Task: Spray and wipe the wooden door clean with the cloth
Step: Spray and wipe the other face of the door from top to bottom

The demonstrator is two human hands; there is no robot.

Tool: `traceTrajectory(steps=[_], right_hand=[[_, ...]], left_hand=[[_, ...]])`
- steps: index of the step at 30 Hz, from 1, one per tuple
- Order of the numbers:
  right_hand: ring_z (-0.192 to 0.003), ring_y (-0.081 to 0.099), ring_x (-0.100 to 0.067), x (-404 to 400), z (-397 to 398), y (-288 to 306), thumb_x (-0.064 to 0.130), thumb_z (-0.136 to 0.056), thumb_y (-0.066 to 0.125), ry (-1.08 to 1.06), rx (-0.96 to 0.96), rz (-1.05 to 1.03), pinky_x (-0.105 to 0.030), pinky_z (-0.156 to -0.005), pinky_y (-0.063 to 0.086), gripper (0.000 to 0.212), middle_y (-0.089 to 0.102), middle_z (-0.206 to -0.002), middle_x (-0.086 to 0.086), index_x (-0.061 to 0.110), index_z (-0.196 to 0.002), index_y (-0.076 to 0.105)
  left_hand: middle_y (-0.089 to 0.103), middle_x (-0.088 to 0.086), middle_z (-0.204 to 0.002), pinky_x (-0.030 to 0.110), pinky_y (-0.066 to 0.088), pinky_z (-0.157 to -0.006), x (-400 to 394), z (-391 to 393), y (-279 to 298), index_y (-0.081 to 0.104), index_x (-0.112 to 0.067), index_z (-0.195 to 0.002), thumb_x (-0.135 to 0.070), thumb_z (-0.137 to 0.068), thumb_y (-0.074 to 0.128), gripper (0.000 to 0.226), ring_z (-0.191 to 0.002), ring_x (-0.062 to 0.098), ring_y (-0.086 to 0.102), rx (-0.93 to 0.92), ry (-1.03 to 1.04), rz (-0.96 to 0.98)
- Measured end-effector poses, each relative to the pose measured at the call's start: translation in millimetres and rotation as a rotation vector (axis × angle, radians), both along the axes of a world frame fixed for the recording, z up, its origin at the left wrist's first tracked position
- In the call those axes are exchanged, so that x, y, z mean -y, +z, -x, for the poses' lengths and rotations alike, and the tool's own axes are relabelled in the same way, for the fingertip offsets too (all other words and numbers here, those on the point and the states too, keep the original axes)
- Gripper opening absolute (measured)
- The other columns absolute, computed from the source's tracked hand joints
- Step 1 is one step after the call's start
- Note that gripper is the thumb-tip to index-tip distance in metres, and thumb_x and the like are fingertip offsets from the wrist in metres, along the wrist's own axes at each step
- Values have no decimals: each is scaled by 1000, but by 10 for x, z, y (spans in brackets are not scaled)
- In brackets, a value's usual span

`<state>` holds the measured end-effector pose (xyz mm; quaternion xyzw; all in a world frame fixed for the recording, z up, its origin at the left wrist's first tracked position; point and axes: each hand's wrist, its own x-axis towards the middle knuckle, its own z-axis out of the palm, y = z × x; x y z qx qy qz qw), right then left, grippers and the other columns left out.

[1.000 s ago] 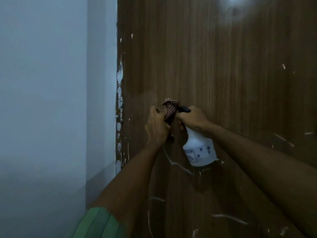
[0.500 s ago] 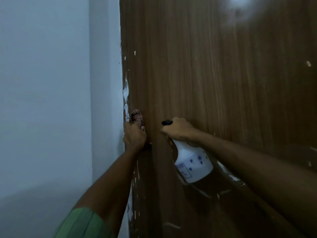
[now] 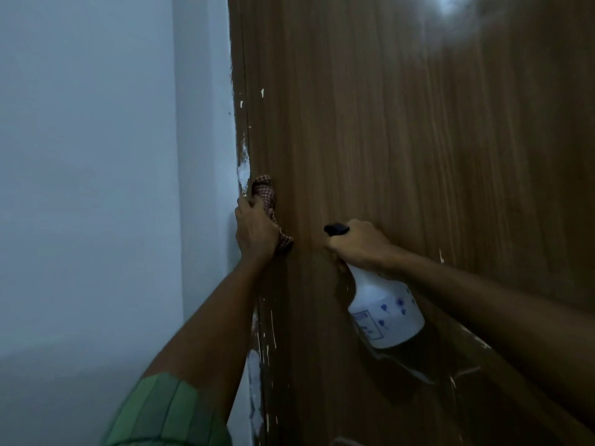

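Clearly, from the head view, we risk only smearing the white paint flecks along the wooden door [image 3: 402, 156], since our left hand [image 3: 256, 233] works its very edge beside the wall [image 3: 96, 156]. Its fingers clutch the checked cloth [image 3: 265, 194], which bunches above and right of them against the wood. Our right hand [image 3: 357, 246] grips the spray bottle [image 3: 383, 313], hanging below it.

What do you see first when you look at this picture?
A big brown wooden door fills the right side, speckled with white paint. At its left edge, the left hand presses a checked cloth on it. Just right, the right hand grips a white spray bottle.
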<state>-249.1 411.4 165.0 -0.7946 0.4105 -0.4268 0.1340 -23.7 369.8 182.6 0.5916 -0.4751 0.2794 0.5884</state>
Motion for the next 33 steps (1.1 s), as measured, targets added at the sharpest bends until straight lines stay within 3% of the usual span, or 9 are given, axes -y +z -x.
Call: traceTrajectory(steps=[7,10,14,19,22,28,29,32,33], right_hand=[[-55,65,-15,-82,29,-44,28,-94,62,84,1,-76,-34,-66,57,24,69,-64,-4,7,-85,69],[-62,64,-20,-98,-53,-211,32,-87,65,113,49,-135,-39,-68,55,24,68,-68,-6,8,-81,69],[-63,61,-18,-115,-164,-525,35,-88,67,134,101,-199,-34,-64,49,24,67,-69,-3,13,-79,69],[-63,63,-14,-136,-224,-903,28,-97,64,151,132,-217,-29,-61,52,18,68,-74,-4,11,-92,69],[-62,62,-14,-191,-203,-998,27,-97,63,149,132,-215,-27,-58,50,17,67,-74,-4,11,-91,68],[-68,64,-19,-238,-109,-1151,27,-96,64,157,185,-207,-35,-66,54,18,68,-77,-7,11,-91,69],[-68,63,-20,-233,-85,-1187,27,-96,64,158,184,-208,-35,-66,53,17,68,-78,-8,11,-92,68],[-68,66,-27,-187,26,-1252,29,-96,64,97,160,-178,-41,-66,56,20,71,-81,-15,10,-90,69],[-70,67,-29,-170,64,-1263,30,-96,64,77,160,-167,-44,-69,58,21,73,-83,-17,10,-90,70]], left_hand=[[49,12,-140,36,54,-89,30,-16,-661,55,-13,-145,-9,-100,61,46,-123,29,49,-27,-79,47],[56,10,-136,36,55,-94,-50,152,-1233,62,-9,-137,5,-92,61,47,-120,27,52,-20,-184,66],[57,6,-135,14,40,-91,-184,160,-1907,68,-12,-131,13,-83,60,54,-120,18,50,190,-247,-14],[53,1,-125,12,40,-73,-94,-44,-1553,64,-9,-131,0,-93,66,39,-112,22,59,-310,-160,4],[56,8,-131,26,48,-82,-137,111,-1626,66,-10,-133,2,-91,68,44,-116,26,57,-313,-109,-10],[62,6,-120,27,49,-76,-258,293,-1529,70,-9,-126,1,-87,68,40,-105,18,55,391,-181,30],[63,5,-117,29,51,-74,-216,246,-1386,70,-10,-125,-2,-87,69,39,-101,19,57,335,-156,44],[64,7,-109,32,51,-72,-123,240,-1104,70,-9,-117,-7,-90,69,27,-96,25,63,-212,-111,114],[64,7,-109,31,49,-71,-133,328,-1131,70,-9,-118,-6,-91,69,27,-97,26,63,-246,-83,123]])
